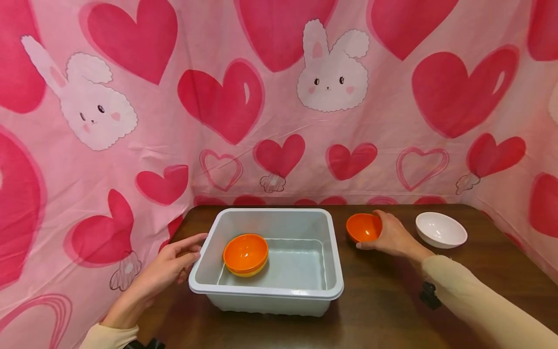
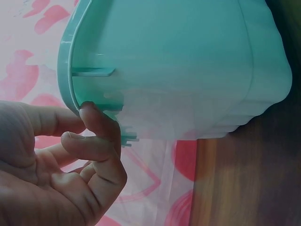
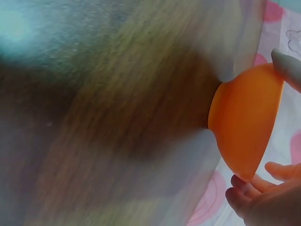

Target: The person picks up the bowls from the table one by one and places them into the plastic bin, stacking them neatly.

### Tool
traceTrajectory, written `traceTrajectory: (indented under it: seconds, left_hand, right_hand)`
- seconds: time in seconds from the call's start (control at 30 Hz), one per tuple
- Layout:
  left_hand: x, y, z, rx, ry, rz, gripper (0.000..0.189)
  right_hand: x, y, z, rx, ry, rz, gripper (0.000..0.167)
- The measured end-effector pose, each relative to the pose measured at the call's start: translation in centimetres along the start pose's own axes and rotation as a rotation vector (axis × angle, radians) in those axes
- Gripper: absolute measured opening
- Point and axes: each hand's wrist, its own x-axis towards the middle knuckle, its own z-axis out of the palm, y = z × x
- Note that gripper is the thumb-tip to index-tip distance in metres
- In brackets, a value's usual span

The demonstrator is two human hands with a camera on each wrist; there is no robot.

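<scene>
My right hand (image 1: 390, 236) spans an orange bowl (image 1: 363, 228) on the table, with thumb and fingers at opposite sides of its rim. In the right wrist view the orange bowl (image 3: 247, 117) stands on its narrow foot, fingertips against its edge. A light grey plastic bin (image 1: 279, 292) sits left of it. My left hand (image 1: 167, 264) is at the bin's left side; in the left wrist view, thumb and curled fingers pinch the bin's rim (image 2: 66, 61). Inside the bin, toward its left, lies another orange bowl (image 1: 245, 253), with a yellow underside showing below it.
A white bowl (image 1: 441, 230) stands on the dark wooden table (image 1: 375, 300), right of my right hand. Pink cloth (image 1: 279, 121) with hearts and rabbits hangs behind the table and along both sides.
</scene>
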Motion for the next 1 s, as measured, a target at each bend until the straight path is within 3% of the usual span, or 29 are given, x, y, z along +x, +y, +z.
traceTrajectory:
  seconds: [0.73, 1.0]
  left_hand:
    - [-0.18, 0.09, 0.1, -0.004, 0.007, 0.028, 0.052]
    - [-0.1, 0.1, 0.05, -0.005, -0.004, 0.026, 0.053]
  right_hand:
    - [-0.2, 0.69, 0.16, 0.003, -0.036, -0.007, 0.119]
    - [-0.55, 0.68, 0.78, 0.049, 0.044, 0.019, 0.118]
